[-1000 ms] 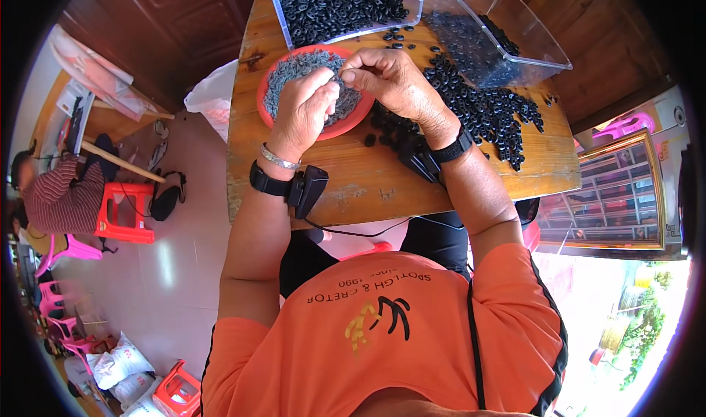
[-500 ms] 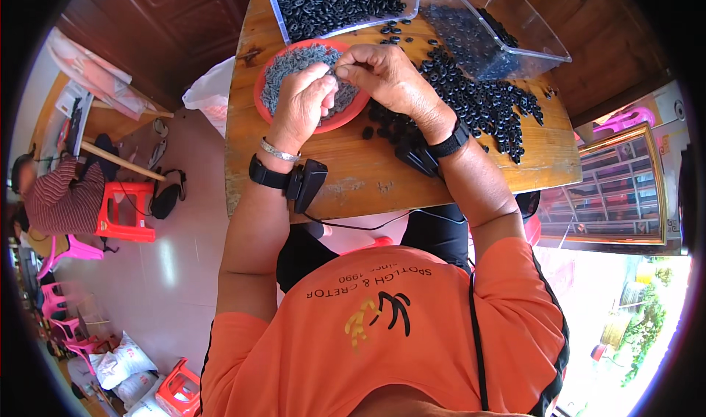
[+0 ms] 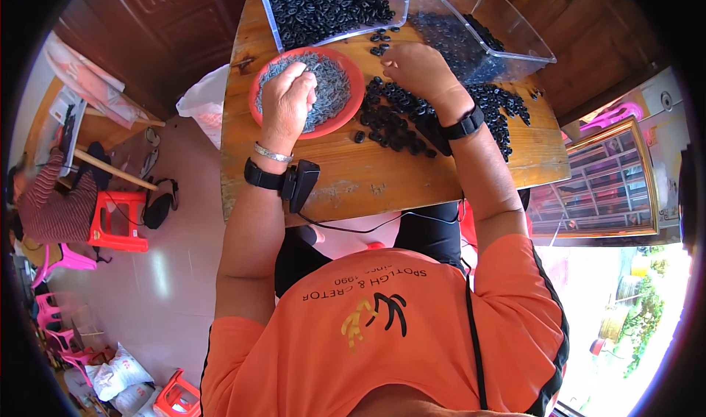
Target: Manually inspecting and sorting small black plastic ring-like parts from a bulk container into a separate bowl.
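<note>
My left hand is closed in a loose fist over the red bowl, and whatever its fingers hold is hidden. Many small grey slender pieces fill that bowl. To the right, my right hand hovers at the upper edge of a spread of small black oval pieces, apart from my left. Its fingers are curled in with the tips near the thumb; I cannot make out anything between them.
Behind the bowl stands a clear plastic tub holding black pieces. Another clear tub lies tilted at the back right, black pieces inside. Everything rests on a wooden table. A person in a striped top sits at far left near a red stool.
My hands were together over the bowl, fingertips meeting. The right has moved away to the right, over the black pieces; the left stays above the bowl. The view has shifted slightly.
</note>
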`<state>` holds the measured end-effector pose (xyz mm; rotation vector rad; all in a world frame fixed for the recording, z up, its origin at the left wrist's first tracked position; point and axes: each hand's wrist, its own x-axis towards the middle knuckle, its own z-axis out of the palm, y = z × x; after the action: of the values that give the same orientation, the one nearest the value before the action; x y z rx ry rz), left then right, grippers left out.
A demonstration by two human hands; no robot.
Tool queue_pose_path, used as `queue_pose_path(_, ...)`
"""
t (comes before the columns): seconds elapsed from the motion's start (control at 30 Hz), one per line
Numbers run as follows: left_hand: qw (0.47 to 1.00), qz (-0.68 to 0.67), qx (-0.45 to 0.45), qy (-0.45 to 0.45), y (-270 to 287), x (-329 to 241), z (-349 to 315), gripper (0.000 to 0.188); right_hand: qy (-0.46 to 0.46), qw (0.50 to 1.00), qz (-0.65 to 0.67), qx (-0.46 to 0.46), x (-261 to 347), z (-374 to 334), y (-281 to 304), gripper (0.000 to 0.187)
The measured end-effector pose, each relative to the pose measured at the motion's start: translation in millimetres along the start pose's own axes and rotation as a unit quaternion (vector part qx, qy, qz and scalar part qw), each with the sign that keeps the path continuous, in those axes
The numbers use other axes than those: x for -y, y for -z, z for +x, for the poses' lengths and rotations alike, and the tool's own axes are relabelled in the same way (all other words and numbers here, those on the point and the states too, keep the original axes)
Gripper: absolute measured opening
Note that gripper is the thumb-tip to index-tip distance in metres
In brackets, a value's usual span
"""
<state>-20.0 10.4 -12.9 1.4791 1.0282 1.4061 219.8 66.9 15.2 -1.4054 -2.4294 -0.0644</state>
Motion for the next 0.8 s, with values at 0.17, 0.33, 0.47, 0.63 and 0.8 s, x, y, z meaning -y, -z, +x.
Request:
queue_pose_path(0.17,1.0,0.002,-0.003,-0.012,-1,-2,-1,0.026,-0.024,0.998,-0.006,0.052,-6,-4,-2,0.018)
queue_pose_path(0.33,0.999,0.022,0.01,-0.026,-2,-2,0,0.026,-0.002,0.995,0.048,0.091,-17,9,-26,0.019)
queue_pose_path(0.47,0.999,0.026,0.003,-0.028,-2,-1,1,0.025,-0.016,0.995,-0.015,0.098,-14,21,-36,0.019)
queue_pose_path(0.63,0.999,0.027,-0.001,-0.034,0,-3,1,0.024,-0.006,0.985,0.142,0.101,-16,21,-31,0.019)
queue_pose_path(0.8,1.0,0.0,0.016,-0.009,-2,-7,-2,0.025,-0.064,0.808,0.571,0.127,-3,10,-8,0.016)
